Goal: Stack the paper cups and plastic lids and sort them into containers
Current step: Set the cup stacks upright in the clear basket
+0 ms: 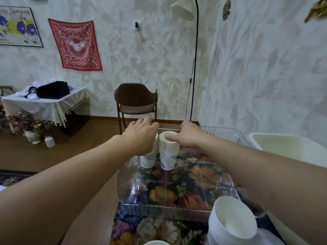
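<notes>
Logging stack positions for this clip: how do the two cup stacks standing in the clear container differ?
The left cup stack is mostly hidden behind the left hand, which covers its upper part; the right cup stack shows nearly full height, top cup's base visible. The right hand touches the right stack only near its top with the thumb. The left stack leans slightly; the right stands straighter. Both are upside-down white paper cups with blue print, side by side at the far end of the clear container.

We note matt white paper cups (167, 150) with faint blue print, standing in a clear, glossy plastic container (174, 208) with ribbed walls. The floral tablecloth (152, 228) beneath looks like smooth cloth. A stack of bowls (230, 221) shows a matt white finish.
</notes>
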